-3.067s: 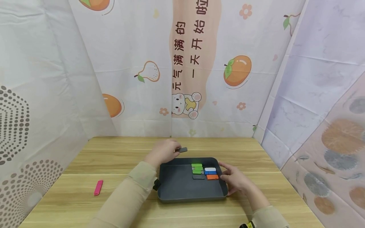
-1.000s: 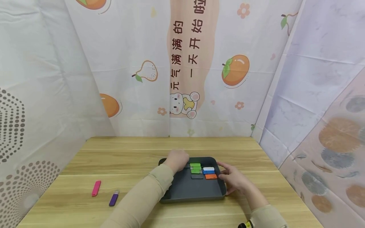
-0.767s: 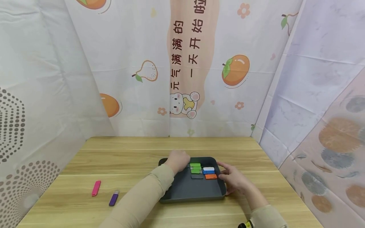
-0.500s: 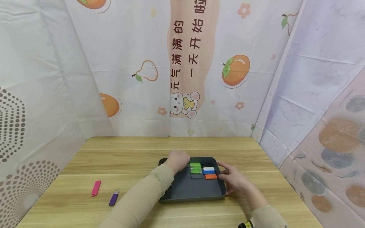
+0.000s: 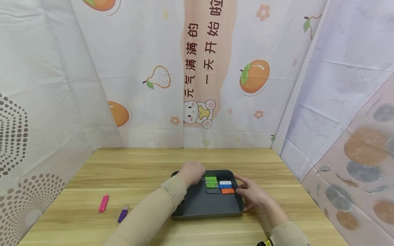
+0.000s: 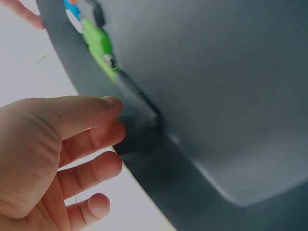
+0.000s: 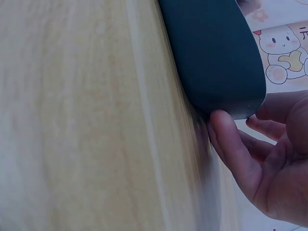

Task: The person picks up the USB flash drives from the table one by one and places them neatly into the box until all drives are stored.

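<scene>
A dark grey tray (image 5: pixel 212 206) sits on the table with several USB sticks along its far right part. My left hand (image 5: pixel 192 172) reaches over the tray's far left corner. In the left wrist view, thumb and index finger come together at a dark grey USB stick (image 6: pixel 142 101), partly lost against the tray wall. It lies in line with the green USB sticks (image 5: pixel 211 181). My right hand (image 5: pixel 252 192) holds the tray's right end, thumb and fingers around the wall. White (image 5: pixel 225 182), blue (image 5: pixel 225 186) and orange (image 5: pixel 227 191) sticks lie near it.
Another dark grey USB stick (image 5: pixel 212 191) lies below the green ones. On the table to the left are a pink stick (image 5: pixel 104 203) and a purple USB stick (image 5: pixel 122 214). A printed curtain (image 5: pixel 154 112) hangs behind the wooden table (image 5: pixel 138 164).
Since about three seconds ago, my left hand has carried the dark grey USB stick down into the tray. The purple stick has come into view from behind the arm. Lately both hands are still.
</scene>
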{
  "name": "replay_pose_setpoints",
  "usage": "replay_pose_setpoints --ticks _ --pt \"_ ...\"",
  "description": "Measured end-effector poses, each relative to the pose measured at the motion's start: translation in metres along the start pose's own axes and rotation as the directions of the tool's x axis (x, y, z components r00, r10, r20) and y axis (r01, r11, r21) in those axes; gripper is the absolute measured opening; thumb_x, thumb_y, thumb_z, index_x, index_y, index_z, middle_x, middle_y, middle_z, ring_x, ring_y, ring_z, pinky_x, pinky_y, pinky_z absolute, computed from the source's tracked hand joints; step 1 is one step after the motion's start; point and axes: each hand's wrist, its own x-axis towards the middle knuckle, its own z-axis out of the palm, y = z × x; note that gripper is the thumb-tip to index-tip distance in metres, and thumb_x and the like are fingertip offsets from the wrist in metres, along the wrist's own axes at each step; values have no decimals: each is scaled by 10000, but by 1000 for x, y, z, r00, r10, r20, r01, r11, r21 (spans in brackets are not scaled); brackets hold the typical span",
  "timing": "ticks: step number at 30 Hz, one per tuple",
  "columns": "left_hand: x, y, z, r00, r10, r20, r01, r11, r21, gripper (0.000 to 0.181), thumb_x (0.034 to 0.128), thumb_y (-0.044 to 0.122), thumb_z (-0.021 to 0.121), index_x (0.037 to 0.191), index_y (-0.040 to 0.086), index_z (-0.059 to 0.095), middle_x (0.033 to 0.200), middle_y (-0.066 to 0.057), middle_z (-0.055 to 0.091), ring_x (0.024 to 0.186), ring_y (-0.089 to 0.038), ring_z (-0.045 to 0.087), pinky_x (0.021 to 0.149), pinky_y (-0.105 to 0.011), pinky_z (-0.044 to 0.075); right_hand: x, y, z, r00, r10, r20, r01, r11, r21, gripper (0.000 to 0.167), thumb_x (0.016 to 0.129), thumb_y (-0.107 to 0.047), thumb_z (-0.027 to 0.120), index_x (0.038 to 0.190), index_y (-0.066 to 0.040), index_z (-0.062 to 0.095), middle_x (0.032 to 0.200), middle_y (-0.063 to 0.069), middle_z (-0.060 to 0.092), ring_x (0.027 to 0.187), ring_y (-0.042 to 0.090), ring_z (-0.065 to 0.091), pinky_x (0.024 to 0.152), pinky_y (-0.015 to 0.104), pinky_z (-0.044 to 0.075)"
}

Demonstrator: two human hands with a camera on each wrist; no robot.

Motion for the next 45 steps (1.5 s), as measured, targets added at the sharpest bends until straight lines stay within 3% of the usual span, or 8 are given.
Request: replay_pose_setpoints --ticks 8,15,17,20,24,33,45 --pt "-2 -10 -24 1000 4 -1 -4 996 -88 178 891 124 722 735 210 707 673 57 613 580 -93 531 545 -343 517 0 1 0 1000 2 1 -2 1000 -5 626 988 -7 600 1564 -163 412 1271 228 606 1016 353 639 522 521 569" --pt "-10 -23 -41 1000 5 -11 -6 990 -138 122 864 219 766 752 229 719 678 85 607 590 -90 526 545 -334 485 0 0 -1 1000 0 2 0 1000 -6 626 986 -8 604 1562 -164 415 1251 215 614 1018 350 635 524 519 570" --pt "-15 -26 -46 1000 -1 -25 -3 991 -134 110 863 265 780 774 233 725 708 93 623 619 -99 559 596 -351 498 0 0 -1 1000 -2 3 2 1000 -5 624 987 -10 604 1562 -163 415 1252 216 613 1024 352 633 525 520 570" --pt "-23 -32 -50 999 -13 -50 7 993 -115 107 875 332 786 851 235 749 806 94 669 735 -131 646 805 -439 533 0 0 -1 1000 -1 5 1 1000 -6 625 987 -12 606 1562 -161 414 1253 218 611 1022 353 634 527 519 571" --pt "-32 -39 -53 998 -37 -59 29 992 -125 186 883 389 779 980 231 767 958 80 701 911 -181 686 1020 -577 429 0 0 -1 1000 3 6 -3 1000 -5 622 988 -10 601 1562 -160 413 1250 221 608 1000 350 639 530 522 572" --pt "-52 -51 -56 996 -67 -57 57 986 -160 287 852 421 795 1050 215 766 1021 54 704 944 -180 665 920 -508 466 0 -1 1 1000 13 -13 -13 1000 -5 619 985 0 598 1555 -171 427 1242 221 605 955 345 645 530 522 572" --pt "-70 -67 -56 993 -119 -25 111 969 -221 426 870 431 791 1204 173 737 1236 -27 688 1129 -252 653 972 -572 440 -1 -2 0 1000 -6 17 6 1000 6 621 998 -19 595 1571 -144 389 1270 260 583 938 343 646 538 525 573"
